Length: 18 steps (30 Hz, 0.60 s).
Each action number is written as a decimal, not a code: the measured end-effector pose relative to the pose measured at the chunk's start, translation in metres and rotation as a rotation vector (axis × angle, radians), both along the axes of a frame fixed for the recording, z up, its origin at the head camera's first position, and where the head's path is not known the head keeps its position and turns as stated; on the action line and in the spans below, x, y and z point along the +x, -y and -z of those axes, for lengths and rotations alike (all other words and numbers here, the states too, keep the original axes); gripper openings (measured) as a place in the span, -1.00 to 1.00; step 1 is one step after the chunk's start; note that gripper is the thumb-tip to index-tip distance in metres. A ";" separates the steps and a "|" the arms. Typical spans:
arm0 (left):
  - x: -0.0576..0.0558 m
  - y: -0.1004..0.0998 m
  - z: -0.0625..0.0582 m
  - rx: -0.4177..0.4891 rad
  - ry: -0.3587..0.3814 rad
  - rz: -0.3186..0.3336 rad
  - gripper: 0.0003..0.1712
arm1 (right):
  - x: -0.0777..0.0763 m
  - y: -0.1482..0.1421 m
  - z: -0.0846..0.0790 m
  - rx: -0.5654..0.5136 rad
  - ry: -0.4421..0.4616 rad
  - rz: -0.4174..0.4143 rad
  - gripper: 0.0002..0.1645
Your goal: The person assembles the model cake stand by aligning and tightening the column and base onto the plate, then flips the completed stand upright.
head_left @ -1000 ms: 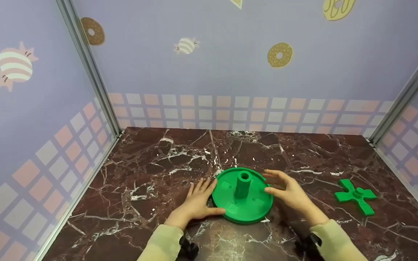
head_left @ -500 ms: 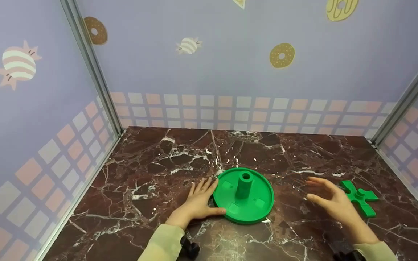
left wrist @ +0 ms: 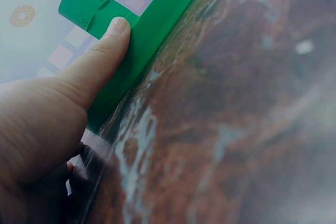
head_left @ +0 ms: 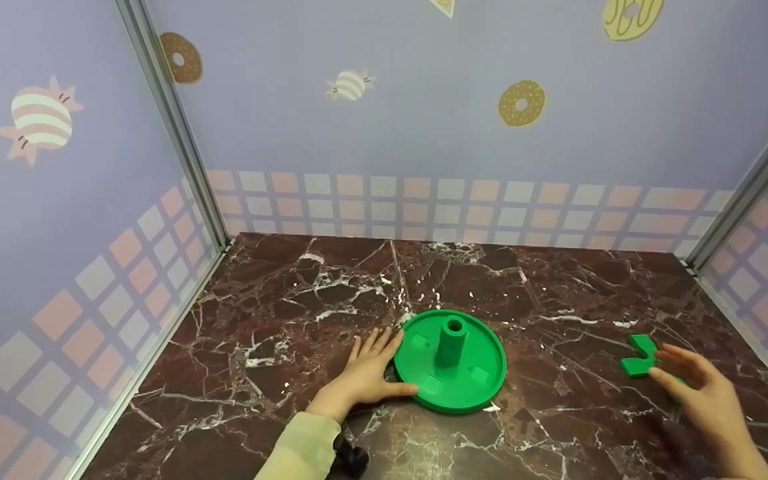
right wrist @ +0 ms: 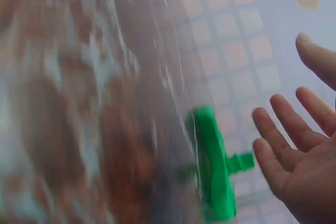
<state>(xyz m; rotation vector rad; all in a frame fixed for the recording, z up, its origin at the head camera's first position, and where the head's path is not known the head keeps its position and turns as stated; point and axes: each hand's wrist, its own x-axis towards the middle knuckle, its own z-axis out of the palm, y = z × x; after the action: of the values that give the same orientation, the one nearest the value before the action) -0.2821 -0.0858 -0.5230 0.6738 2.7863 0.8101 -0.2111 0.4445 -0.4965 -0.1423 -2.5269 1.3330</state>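
Note:
A round green tray-like disc (head_left: 461, 395) with a raised rim lies on the tabletop, and a hollow green post (head_left: 451, 350) stands up from its middle. My left hand (head_left: 364, 377) rests at the disc's left edge, fingers spread and fairly straight. In the left wrist view the thumb (left wrist: 118, 27) lies against the disc's rim, beside the post (left wrist: 94, 6). At the right, my right hand (head_left: 707, 393) hovers by a green cross-shaped piece (head_left: 637, 367) and hides part of it. The right wrist view shows loosely spread fingers apart from that cross-shaped piece (right wrist: 215, 161), whose short peg points up.
The dark red marbled tabletop (head_left: 304, 287) is bounded by a patterned back wall (head_left: 397, 120) and side walls, with a metal corner post (head_left: 177, 133) at the left. Bare tabletop lies between the disc and the cross-shaped piece.
My right hand has left the disc's right side and moved right to the cross-shaped piece, now partly covering it. The left hand and the disc have stayed in place.

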 end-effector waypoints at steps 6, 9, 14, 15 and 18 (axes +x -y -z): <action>-0.001 0.000 0.001 0.001 0.002 0.002 0.31 | -0.002 -0.018 0.010 -0.123 0.112 0.271 -0.15; 0.000 0.000 0.002 -0.005 0.000 0.006 0.30 | -0.007 -0.023 0.013 -0.148 0.221 0.378 0.00; 0.000 0.000 0.002 -0.004 -0.002 0.010 0.30 | -0.011 -0.029 0.017 -0.180 0.334 0.411 0.15; 0.000 0.000 0.002 -0.003 -0.002 0.008 0.30 | -0.011 -0.030 0.018 -0.183 0.351 0.403 0.16; 0.000 0.000 0.001 -0.002 -0.002 0.001 0.30 | -0.013 -0.031 0.019 -0.191 0.378 0.358 0.22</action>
<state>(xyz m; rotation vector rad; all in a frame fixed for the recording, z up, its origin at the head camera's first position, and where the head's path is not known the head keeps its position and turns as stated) -0.2817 -0.0858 -0.5238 0.6759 2.7876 0.8068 -0.2244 0.4757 -0.5157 -0.9189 -2.4853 1.5002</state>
